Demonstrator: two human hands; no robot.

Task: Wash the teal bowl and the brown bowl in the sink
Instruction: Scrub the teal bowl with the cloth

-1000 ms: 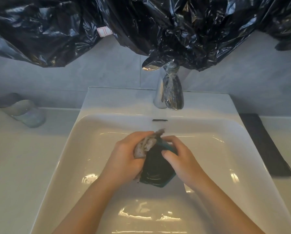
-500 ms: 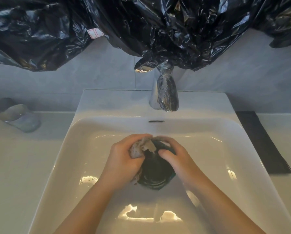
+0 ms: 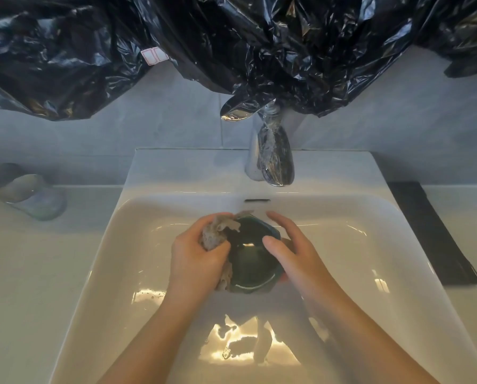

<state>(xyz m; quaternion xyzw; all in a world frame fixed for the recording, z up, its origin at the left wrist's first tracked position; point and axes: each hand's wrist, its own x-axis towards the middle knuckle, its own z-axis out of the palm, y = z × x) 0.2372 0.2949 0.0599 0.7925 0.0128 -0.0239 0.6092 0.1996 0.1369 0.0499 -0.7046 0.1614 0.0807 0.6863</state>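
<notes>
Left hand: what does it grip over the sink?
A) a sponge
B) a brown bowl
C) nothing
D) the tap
A: the left hand has its fingers curled round a beige sponge, held against the bowl.

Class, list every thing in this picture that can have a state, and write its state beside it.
teal bowl, tipped on edge in the sink, opening towards the camera.
sponge, crumpled against the bowl's left rim.
left hand, grips the sponge.
right hand, holds the bowl's right rim, thumb inside.
tap, no water running.
sink, bottom glistens, probably wet.
</notes>
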